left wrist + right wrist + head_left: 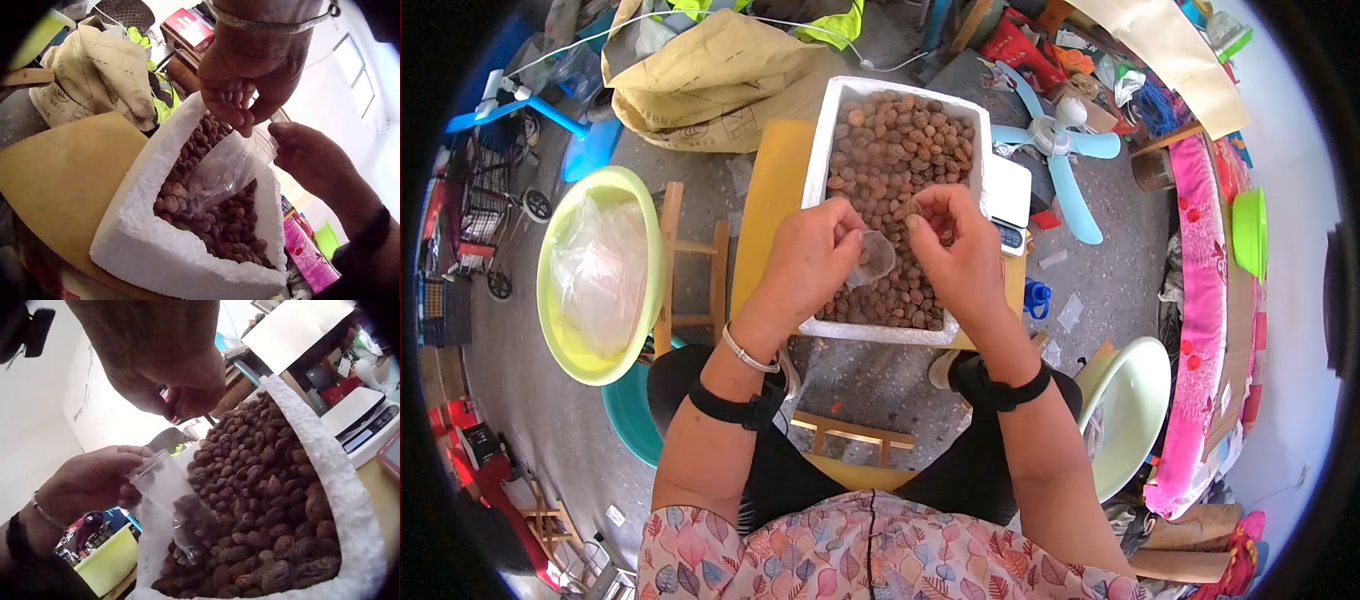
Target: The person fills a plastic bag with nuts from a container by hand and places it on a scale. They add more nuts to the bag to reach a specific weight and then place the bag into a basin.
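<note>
Right, left hand [812, 255] pinches the clear bag [872, 260] open over the near edge of the foam box [820, 150], right hand [960, 250] curled on some brown nuts [912, 207] beside its mouth. Filling step, I'd say; next needs a clean drop inside.

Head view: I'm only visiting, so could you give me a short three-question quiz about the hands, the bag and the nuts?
1. True or false: the left hand holds the clear bag.
2. Most of the brown nuts lie in: A a white foam box; B a green basin; C a paper sack.
3. Fill in: right beside the box sits a white kitchen ____.
Key: 1 true; 2 A; 3 scale.
</note>
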Demonstrator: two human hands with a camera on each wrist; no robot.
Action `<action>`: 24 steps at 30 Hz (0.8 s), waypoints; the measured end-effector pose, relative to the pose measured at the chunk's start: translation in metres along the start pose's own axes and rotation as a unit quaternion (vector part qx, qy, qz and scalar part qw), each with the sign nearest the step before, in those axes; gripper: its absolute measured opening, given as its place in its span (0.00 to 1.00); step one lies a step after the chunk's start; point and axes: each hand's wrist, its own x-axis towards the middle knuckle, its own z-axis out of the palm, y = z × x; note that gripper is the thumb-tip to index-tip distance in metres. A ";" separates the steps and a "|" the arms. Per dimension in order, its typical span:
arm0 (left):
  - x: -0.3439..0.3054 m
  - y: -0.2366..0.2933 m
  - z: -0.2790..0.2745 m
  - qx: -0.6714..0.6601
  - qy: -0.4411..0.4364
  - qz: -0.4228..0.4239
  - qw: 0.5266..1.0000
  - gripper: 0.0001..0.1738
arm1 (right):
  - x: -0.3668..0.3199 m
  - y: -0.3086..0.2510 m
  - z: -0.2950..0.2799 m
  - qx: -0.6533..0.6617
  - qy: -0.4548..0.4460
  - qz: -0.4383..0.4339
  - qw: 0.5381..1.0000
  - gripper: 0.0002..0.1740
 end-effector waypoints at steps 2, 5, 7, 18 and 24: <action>0.000 0.002 0.000 0.013 -0.003 0.004 1.000 0.06 | -0.008 0.000 0.002 -0.004 -0.018 -0.044 0.999 0.11; 0.001 0.002 0.000 0.009 -0.004 0.004 1.000 0.06 | -0.013 0.010 0.005 -0.099 -0.077 -0.132 0.983 0.11; 0.001 0.000 0.001 0.001 -0.005 0.005 1.000 0.06 | -0.011 0.019 0.002 -0.111 -0.024 -0.116 0.987 0.11; 0.006 -0.007 0.002 -0.046 0.019 -0.014 0.999 0.06 | 0.005 0.012 -0.029 -0.087 -0.058 0.043 0.994 0.17; 0.006 0.001 0.004 -0.065 0.018 -0.064 0.996 0.06 | -0.019 0.019 0.018 -0.172 -0.104 -0.063 0.978 0.24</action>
